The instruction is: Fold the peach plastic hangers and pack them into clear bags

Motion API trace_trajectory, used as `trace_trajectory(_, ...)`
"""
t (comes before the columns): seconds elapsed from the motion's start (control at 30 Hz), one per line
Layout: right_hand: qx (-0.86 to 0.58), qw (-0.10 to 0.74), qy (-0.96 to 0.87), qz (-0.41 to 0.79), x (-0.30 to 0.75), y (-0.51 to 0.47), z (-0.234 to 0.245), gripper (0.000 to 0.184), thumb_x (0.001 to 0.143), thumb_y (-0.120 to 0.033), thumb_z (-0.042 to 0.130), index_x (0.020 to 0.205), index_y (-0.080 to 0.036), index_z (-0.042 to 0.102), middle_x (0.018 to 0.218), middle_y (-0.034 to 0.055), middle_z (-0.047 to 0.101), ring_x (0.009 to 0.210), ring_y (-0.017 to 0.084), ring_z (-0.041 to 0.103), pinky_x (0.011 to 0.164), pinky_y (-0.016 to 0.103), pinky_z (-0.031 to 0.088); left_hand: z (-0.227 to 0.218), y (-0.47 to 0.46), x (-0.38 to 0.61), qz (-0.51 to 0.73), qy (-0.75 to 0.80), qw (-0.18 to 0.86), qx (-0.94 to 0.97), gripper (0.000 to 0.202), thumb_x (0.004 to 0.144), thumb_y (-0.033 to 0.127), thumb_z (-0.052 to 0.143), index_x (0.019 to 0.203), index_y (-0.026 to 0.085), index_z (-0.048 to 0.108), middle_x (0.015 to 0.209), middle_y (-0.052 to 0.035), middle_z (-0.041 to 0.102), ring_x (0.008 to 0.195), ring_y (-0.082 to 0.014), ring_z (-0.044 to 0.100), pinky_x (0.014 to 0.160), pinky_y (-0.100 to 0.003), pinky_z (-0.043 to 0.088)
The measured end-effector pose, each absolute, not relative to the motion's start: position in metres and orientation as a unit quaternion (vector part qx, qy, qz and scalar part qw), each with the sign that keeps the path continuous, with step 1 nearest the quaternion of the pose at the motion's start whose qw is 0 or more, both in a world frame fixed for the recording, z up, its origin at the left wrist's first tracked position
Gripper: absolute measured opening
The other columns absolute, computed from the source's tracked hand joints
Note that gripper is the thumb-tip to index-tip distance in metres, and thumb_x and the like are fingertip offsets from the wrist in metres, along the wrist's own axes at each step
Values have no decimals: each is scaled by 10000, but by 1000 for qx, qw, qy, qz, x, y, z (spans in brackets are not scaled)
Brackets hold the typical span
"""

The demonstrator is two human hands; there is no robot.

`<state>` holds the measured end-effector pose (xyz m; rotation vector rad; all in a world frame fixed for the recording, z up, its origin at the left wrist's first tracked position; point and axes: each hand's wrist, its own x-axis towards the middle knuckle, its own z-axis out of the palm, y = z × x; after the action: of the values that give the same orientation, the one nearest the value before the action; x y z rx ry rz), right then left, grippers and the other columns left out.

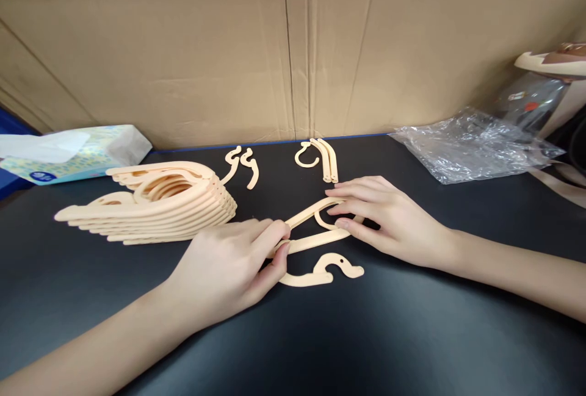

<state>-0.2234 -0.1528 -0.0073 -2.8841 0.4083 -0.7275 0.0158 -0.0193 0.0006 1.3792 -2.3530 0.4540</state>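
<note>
A cream folding hanger (315, 241) lies low over the black table in front of me, its curved hook tucked between the two arms. My left hand (233, 259) pinches the hanger's left end between thumb and forefinger. At the other end, the fingers and thumb of my right hand (389, 216) close around the hanger and partly cover it. Just below, nearer me, is a loose curved hanger piece (339, 265) with a small hole; its left tip passes close to my left thumb. To the left stands a stack of folded cream hangers (183, 207).
Behind the hands lie two small hook-shaped pieces (249, 169), an open hook (306, 158) and slim curved arms (327, 161). A tissue pack (86, 155) is at left, a crumpled clear plastic bag (471, 146) at right. A cardboard wall (206, 48) closes the back.
</note>
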Motion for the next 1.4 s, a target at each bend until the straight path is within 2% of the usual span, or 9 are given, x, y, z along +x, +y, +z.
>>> trace_trajectory(0.13, -960, 66, 129, -238, -224, -153, -8, 264, 1008, -263, 525, 1136, -155, 729, 1230, 120, 721, 1185, 258, 634, 1013, 452, 469, 0, -19, 16, 188, -836, 182, 481, 262, 968, 138, 450, 763, 175, 608, 514, 64, 528, 396, -112, 475, 420, -282, 311)
trace_trajectory(0.5, -958, 79, 148, -231, -224, -152, -6, 272, 1005, -246, 521, 1127, -150, 744, 1136, 121, 698, 1009, 236, 627, 928, 438, 475, 2, -19, 11, 245, -826, 174, 477, 340, 966, 129, 450, 690, 184, 642, 501, 54, 555, 382, -128, 488, 394, -301, 323)
trace_trajectory(0.73, -953, 82, 164, -242, -223, -152, -5, 250, 994, -207, 528, 1134, -167, 732, 1107, 104, 683, 962, 221, 610, 889, 424, 464, 5, -16, 11, 279, -820, 166, 472, 267, 961, 132, 487, 761, 169, 659, 626, 30, 672, 463, -139, 548, 428, -301, 342)
trace_trajectory(1.03, -951, 70, 172, -248, -224, -152, -7, 247, 993, -200, 526, 1134, -192, 728, 1075, 95, 636, 940, 214, 586, 839, 402, 447, 1, -21, 13, 220, -827, 175, 488, 213, 979, 152, 482, 854, 158, 654, 718, 7, 647, 607, -155, 578, 477, -307, 343)
trace_trajectory(1.13, -949, 62, 181, -251, -224, -152, -7, 229, 989, -205, 535, 1097, -192, 737, 1046, 87, 623, 913, 207, 582, 827, 401, 436, 1, -21, 15, 205, -828, 175, 491, 196, 979, 157, 490, 879, 164, 659, 777, 0, 660, 682, -166, 604, 497, -306, 349)
trace_trajectory(1.4, -943, 58, 211, -251, -224, -153, -7, 241, 992, -225, 520, 1083, -226, 742, 1017, 78, 634, 887, 215, 594, 814, 411, 439, 2, -19, 15, 205, -828, 183, 489, 158, 966, 166, 530, 911, 189, 676, 878, 12, 715, 739, -156, 653, 515, -293, 380)
